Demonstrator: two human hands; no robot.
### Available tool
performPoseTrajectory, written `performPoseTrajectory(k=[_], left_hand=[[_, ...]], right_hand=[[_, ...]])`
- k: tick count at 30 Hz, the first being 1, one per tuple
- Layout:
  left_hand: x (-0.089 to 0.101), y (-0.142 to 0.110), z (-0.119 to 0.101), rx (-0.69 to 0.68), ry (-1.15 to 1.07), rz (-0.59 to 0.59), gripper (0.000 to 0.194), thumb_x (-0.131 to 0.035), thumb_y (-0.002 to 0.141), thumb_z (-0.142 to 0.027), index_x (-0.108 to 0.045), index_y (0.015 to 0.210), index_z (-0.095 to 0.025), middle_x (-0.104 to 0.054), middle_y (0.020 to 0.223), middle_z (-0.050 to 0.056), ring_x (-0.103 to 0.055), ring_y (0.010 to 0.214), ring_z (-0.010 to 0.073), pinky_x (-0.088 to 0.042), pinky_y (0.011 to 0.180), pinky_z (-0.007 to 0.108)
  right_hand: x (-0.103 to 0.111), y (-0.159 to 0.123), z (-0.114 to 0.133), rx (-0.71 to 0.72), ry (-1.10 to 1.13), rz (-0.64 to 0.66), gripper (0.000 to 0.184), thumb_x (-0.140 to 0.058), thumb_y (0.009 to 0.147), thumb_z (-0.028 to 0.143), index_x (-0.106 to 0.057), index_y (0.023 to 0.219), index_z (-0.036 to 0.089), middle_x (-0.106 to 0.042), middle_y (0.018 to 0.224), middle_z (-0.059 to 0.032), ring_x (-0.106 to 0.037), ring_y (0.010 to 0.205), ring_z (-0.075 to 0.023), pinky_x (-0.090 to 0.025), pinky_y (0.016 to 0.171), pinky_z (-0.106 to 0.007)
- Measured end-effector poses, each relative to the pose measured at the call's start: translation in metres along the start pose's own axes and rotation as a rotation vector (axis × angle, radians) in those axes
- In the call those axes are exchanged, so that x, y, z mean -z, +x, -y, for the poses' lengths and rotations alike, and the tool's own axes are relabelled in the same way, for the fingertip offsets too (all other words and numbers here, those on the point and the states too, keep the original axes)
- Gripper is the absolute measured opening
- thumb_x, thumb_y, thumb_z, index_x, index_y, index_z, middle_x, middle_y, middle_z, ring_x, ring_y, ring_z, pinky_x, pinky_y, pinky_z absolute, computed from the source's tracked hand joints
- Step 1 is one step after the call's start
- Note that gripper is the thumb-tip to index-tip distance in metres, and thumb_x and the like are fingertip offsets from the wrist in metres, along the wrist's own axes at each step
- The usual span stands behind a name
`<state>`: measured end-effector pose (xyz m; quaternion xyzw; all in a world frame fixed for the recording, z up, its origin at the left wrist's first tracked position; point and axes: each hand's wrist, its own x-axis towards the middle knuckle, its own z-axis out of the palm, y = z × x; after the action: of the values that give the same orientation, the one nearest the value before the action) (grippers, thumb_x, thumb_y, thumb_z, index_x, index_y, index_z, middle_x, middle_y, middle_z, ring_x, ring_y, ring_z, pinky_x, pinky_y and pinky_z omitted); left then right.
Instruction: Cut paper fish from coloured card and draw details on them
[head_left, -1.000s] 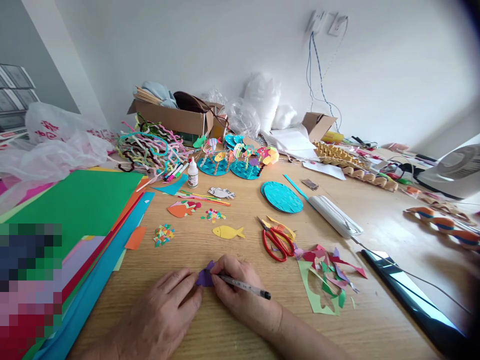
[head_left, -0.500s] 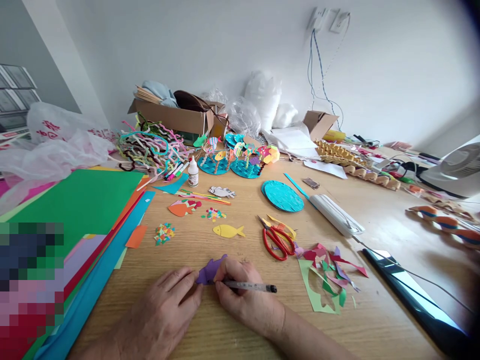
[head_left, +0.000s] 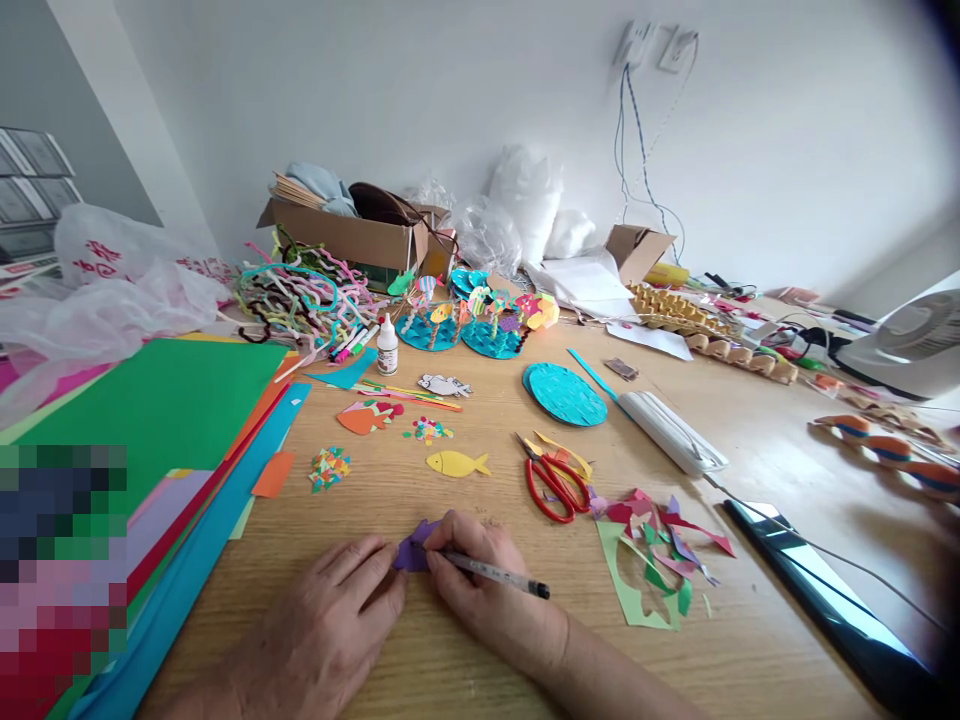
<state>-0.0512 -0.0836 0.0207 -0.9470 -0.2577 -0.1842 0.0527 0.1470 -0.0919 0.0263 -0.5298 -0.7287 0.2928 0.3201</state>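
A small purple paper cutout [head_left: 412, 552] lies on the wooden table in front of me, partly covered by my fingers. My left hand [head_left: 341, 605] pinches its left edge and holds it down. In my right hand [head_left: 487, 590] is a pen [head_left: 499, 573] with a clear barrel and black end, its tip on the purple paper. A yellow paper fish [head_left: 456, 463] with a drawn eye and gill line lies just beyond. Red-handled scissors [head_left: 556, 485] rest to its right, blades pointing away.
Coloured paper sheets [head_left: 150, 400] are stacked at left. Paper scraps [head_left: 660, 545] and a dark phone [head_left: 817, 590] lie at right. Farther back are confetti piles [head_left: 330, 467], a glue bottle [head_left: 387, 348], blue discs [head_left: 566, 393], a white case [head_left: 671, 432] and pipe cleaners [head_left: 307, 290].
The pen tip has moved up and left on the purple cutout, and the pen's back end has dipped. My left hand stays nearly where it was.
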Motion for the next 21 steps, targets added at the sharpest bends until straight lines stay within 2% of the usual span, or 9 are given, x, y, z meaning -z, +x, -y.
performPoseTrajectory(k=[10,21], left_hand=[[0.0009,-0.0014,-0.0005,0.015,-0.001,0.001,0.033,-0.045,0.081,-0.008,-0.062,0.106,-0.019,-0.066,0.106,0.006,-0.057,0.103,0.0206,-0.049,0.09,0.032],[0.0028,0.001,0.0004,-0.003,0.007,-0.034,0.033,-0.041,0.083,-0.007,-0.063,0.104,-0.02,-0.068,0.101,0.004,-0.059,0.099,0.0186,-0.05,0.087,0.029]], right_hand=[[0.0004,-0.001,0.0018,-0.007,-0.024,0.001,0.012,-0.05,0.075,0.008,-0.052,0.073,0.02,-0.059,0.066,0.0027,-0.053,0.058,-0.0109,-0.041,0.062,-0.02],[0.0027,-0.0034,-0.002,0.075,0.051,0.011,0.012,-0.047,0.069,0.008,-0.047,0.066,0.02,-0.049,0.057,0.0044,-0.044,0.049,-0.0093,-0.034,0.051,-0.02]])
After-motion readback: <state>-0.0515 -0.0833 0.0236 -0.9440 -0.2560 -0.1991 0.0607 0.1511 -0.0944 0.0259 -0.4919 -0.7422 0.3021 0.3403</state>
